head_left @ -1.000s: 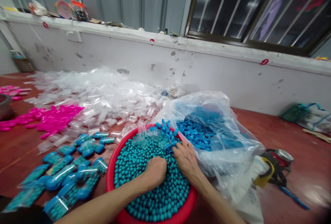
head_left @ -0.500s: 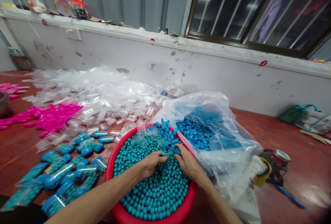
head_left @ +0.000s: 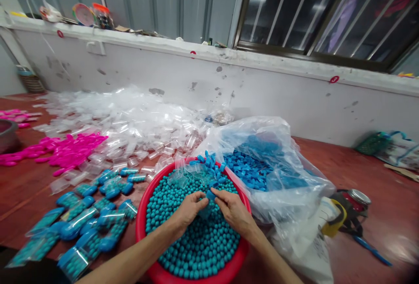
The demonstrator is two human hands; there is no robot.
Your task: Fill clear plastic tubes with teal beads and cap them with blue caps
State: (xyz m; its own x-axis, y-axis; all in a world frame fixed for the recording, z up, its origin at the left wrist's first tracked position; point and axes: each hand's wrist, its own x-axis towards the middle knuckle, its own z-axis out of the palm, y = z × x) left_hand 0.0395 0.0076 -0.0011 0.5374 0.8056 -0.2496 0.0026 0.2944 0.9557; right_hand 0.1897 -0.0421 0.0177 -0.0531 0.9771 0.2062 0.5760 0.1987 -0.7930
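A red basin holds several small teal balls, with clear tubes and blue caps piled at its far side. Both my hands meet over the middle of the basin. My left hand is closed around a clear tube filled with teal balls. My right hand pinches a blue cap at the top of that tube.
Filled, capped tubes lie left of the basin. Behind them are pink caps and a heap of empty clear tubes. A plastic bag of blue caps sits right of the basin, with tape and a tin further right.
My left hand rose out of the balls with a filled tube. My right hand left the cap pile with a blue cap and came to the tube's top.
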